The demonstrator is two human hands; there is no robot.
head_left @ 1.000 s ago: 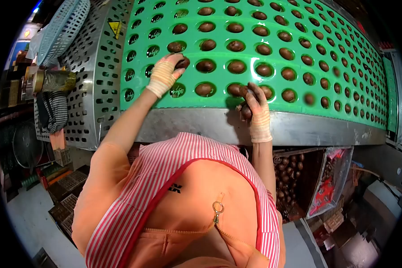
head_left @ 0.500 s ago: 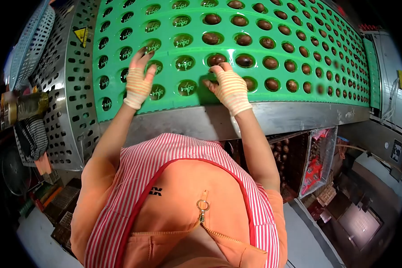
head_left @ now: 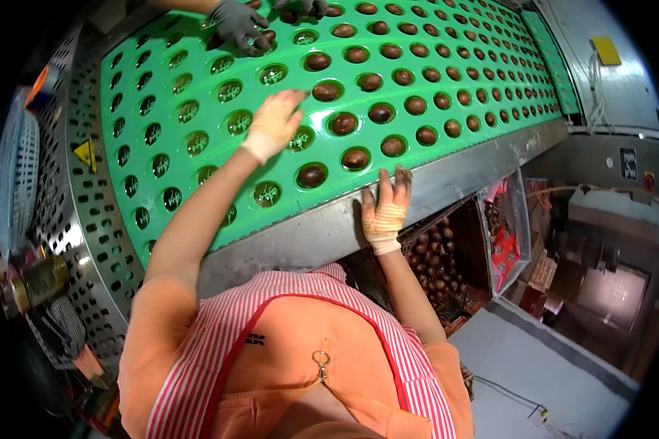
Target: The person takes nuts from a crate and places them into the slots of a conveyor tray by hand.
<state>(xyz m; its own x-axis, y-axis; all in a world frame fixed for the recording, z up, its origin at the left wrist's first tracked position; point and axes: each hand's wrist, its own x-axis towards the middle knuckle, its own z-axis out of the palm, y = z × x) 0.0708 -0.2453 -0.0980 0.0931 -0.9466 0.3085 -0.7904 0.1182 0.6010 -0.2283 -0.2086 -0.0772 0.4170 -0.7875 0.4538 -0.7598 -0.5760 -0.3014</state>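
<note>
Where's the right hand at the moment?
Head view, just right of centre: the right hand is at the metal ledge, between the green mat and brown balls.

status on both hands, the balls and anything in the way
Left hand open over green belt; right hand open at steel edge. Brown balls mostly right, empty cups left. Co-worker's gloved hands at far side.

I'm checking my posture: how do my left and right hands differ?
The left hand is out over the green sheet; the right hand is at the metal rim, nearer the body. The left hand's fingers angle rightward; the right hand's point away from the body. Both wear pale coverings that leave the fingertips bare.
</note>
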